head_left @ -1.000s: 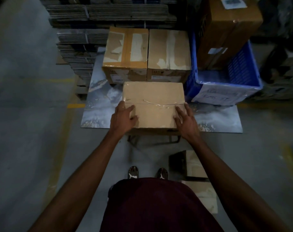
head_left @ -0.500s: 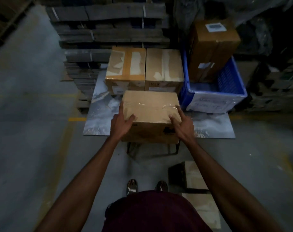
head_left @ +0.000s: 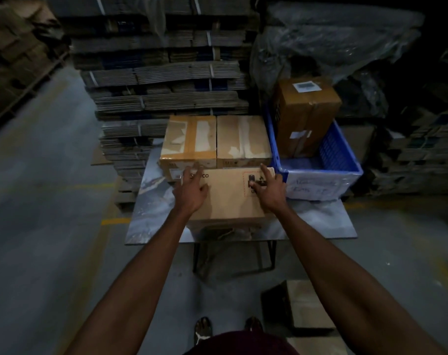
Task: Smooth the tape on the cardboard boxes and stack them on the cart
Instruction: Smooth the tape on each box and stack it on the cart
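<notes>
Both arms outstretched; left hand (head_left: 192,192), right hand (head_left: 270,192) flat, fingers extended (slightly spread).

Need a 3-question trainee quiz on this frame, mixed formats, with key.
1. True or false: the left hand and right hand both lie with straight fingers on the front box.
2. Multiple choice: the tall box stands in A) the blue crate B) the pallet stack C) the floor.
3. Fill in: behind the front box, ___ boxes sit side by side on the table.

Key: 1 true; 2 A; 3 two: the left rear box and the right rear box.
</notes>
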Demonstrator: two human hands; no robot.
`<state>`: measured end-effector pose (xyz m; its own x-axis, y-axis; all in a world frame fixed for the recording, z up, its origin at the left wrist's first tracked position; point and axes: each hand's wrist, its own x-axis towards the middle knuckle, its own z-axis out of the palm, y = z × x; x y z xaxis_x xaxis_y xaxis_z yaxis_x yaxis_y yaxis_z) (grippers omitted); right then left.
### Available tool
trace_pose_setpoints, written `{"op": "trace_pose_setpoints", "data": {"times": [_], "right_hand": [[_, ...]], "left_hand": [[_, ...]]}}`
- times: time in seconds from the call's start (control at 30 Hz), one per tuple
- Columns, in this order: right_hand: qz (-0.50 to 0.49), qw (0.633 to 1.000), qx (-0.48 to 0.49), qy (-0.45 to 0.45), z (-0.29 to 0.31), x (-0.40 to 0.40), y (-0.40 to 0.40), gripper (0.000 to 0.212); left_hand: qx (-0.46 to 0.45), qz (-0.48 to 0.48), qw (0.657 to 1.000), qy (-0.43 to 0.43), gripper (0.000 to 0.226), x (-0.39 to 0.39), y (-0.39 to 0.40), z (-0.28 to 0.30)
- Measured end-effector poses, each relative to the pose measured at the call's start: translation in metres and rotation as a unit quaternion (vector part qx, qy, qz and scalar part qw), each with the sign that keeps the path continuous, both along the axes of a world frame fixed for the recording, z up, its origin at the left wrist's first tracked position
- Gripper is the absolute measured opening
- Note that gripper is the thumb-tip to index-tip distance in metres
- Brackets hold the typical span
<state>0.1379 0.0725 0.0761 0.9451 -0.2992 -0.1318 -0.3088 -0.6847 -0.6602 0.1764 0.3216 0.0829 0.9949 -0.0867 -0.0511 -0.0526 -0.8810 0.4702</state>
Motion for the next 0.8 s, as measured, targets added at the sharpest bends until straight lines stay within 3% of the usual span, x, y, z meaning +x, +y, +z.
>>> {"op": "trace_pose_setpoints", "data": {"times": [0.13,0.3,0.47,0.6,0.8], "right_hand": [[0.031,0.997,-0.070,0.031,0.007,0.011,0.010,0.065],[0.071,0.991,-0.088,0.069,0.011,0.024,0.002,0.073],[0.150,0.968,-0.190,0.072,0.001,0.043,-0.003,0.064],[0.174,0.951,-0.244,0.077,-0.005,0.058,0.001,0.071],[0.238,0.946,-0.216,0.042,-0.001,0.072,0.028,0.068]], "left_hand": [[0.035,-0.026,0.998,0.043,0.070,0.009,-0.005,-0.003],[0.066,-0.057,0.993,0.081,0.087,0.027,0.000,-0.014],[0.151,-0.083,0.983,0.069,0.071,0.034,-0.015,0.001],[0.170,-0.120,0.976,0.060,0.076,0.051,-0.019,0.005],[0.153,-0.178,0.970,0.057,0.080,0.068,-0.031,0.004]]}}
